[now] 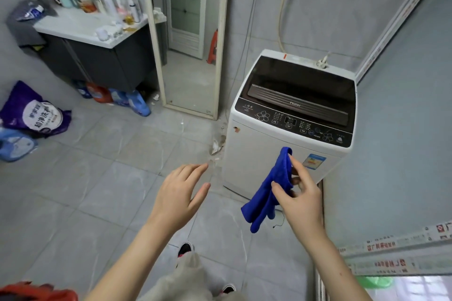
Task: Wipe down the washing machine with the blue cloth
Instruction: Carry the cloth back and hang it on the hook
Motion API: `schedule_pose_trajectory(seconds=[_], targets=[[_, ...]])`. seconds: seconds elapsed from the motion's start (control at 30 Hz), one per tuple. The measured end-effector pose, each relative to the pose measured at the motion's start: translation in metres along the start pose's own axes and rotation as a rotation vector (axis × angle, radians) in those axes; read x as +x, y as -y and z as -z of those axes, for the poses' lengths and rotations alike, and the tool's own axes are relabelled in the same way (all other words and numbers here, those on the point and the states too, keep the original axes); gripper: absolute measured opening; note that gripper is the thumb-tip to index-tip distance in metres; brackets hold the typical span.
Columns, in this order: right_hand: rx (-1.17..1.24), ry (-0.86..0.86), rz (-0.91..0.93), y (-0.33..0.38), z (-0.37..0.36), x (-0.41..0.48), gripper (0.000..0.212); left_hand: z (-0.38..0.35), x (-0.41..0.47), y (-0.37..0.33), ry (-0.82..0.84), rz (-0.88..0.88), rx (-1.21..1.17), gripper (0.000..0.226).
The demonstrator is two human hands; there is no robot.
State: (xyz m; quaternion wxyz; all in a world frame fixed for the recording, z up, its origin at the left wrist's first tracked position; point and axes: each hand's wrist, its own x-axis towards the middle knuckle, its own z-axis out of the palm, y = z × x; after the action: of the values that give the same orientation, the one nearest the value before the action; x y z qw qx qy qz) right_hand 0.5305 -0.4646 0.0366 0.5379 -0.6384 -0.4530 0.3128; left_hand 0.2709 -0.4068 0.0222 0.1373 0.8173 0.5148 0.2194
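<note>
1. Grey marbled floor tiles (117, 178) fill the near and middle ground; black shoes (184, 249) and pale trouser legs show at the near bottom edge.
2. Left hand (179, 193) near centre, fingers spread and relaxed, holding nothing, hovering over the floor, apart from the cloth.
3. Right hand (302, 199) near right, thumb and fingers pinching the bright blue microfibre cloth (270, 190); the cloth hangs limp, upper end draped over the index finger, lower end dangling in front of the machine's front panel. Whether it touches the panel cannot be told.
4. White top-loading washing machine (252, 154) with a dark glass lid stands right of centre, beyond the hands, against the tiled far wall; black control strip along the front edge of the top, blue energy label (314, 161) on the front just beside the right hand.
5. Purple detergent bag (36, 112) on the floor at far left, blue refill pouch just near of it.
6. Tall cream-framed mirror (190, 39) leans on the far wall left of the machine.
7. Dark vanity cabinet with white countertop (80, 29) far left, crowded with bottles; blue and orange detergent bottles underneath.
8. Cream hose (281, 19) runs from the wall tap down behind the machine.
</note>
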Motion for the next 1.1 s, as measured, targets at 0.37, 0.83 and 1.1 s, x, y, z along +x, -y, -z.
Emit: schedule_pose_trajectory(seconds=[0.37, 0.83, 1.1], targets=[[0.043, 0.22, 0.131, 0.065, -0.098, 0.02, 0.069, 0.079, -0.016, 0.061, -0.209, 0.139, 0.057, 0.051], [0.135, 0.671, 0.298, 0.157, -0.402, 0.037, 0.066, 0.239, -0.133, 0.259, -0.432, 0.617, 0.207, 0.056], [0.137, 0.918, 0.231, 0.152, -0.566, 0.046, 0.061, 0.233, -0.144, 0.356, -0.413, 0.866, 0.185, 0.058]])
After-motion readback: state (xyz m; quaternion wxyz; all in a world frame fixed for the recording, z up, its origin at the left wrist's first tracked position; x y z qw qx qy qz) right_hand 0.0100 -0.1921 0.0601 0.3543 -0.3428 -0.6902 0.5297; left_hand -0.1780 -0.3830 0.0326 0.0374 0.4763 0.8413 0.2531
